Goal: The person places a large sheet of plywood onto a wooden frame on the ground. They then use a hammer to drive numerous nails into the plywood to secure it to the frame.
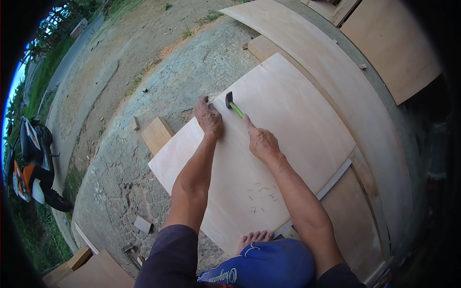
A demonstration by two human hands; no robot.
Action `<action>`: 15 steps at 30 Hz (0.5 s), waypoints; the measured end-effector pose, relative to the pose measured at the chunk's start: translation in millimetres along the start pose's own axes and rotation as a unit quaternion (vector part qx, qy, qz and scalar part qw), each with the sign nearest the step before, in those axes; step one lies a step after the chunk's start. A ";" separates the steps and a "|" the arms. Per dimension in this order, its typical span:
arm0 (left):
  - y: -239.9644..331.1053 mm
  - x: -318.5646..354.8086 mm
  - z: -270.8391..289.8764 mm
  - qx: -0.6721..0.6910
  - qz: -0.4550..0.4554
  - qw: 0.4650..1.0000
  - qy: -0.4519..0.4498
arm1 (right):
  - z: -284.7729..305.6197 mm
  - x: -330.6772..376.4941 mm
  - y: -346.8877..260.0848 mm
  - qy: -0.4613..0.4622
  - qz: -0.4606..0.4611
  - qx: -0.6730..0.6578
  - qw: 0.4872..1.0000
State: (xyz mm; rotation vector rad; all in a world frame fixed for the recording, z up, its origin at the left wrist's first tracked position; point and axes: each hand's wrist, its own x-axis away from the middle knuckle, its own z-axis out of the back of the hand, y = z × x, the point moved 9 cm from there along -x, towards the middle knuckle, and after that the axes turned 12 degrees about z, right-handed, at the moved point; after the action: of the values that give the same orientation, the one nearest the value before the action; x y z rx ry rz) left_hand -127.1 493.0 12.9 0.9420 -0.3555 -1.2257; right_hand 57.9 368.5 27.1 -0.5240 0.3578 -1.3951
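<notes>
A pale plywood sheet (pixel 283 105) lies in front of me, with wood under its edges. My right hand (pixel 264 143) is wrapped round the green handle of a hammer (pixel 236 108), its dark head above the sheet. At the sheet's far left edge, my left hand (pixel 209 119) rests with its fingers curled together. Whatever those fingers pinch, if anything, is too small to make out. Several loose nails (pixel 261 197) lie scattered on the sheet near my right forearm. My bare foot (pixel 254 236) stands by the sheet's near edge.
A wooden board (pixel 158 134) juts from under the sheet's left side. Further plywood (pixel 384 48) lies at the right, and a pale metal strip (pixel 334 178) runs along the near right edge. Offcuts (pixel 143 224) dot the rough concrete. A motorcycle (pixel 36 163) stands far left.
</notes>
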 end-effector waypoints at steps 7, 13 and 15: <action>1.5 183.2 58.5 0.023 -0.048 0.956 -0.288 | 17.5 176.7 76.8 0.093 -0.073 -0.078 0.990; 38.2 251.2 67.8 -0.007 -0.124 0.918 -0.376 | 13.6 214.4 85.2 0.117 -0.090 -0.083 0.986; 50.3 253.9 59.6 -0.036 -0.175 0.908 -0.380 | 14.0 211.2 85.2 0.108 -0.095 -0.080 0.986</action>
State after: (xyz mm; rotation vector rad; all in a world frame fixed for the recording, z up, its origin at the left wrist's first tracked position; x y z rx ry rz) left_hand -49.2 239.4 25.4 0.4314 -0.7703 -1.9122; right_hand 168.2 169.8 6.2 -0.5502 0.6110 -1.6218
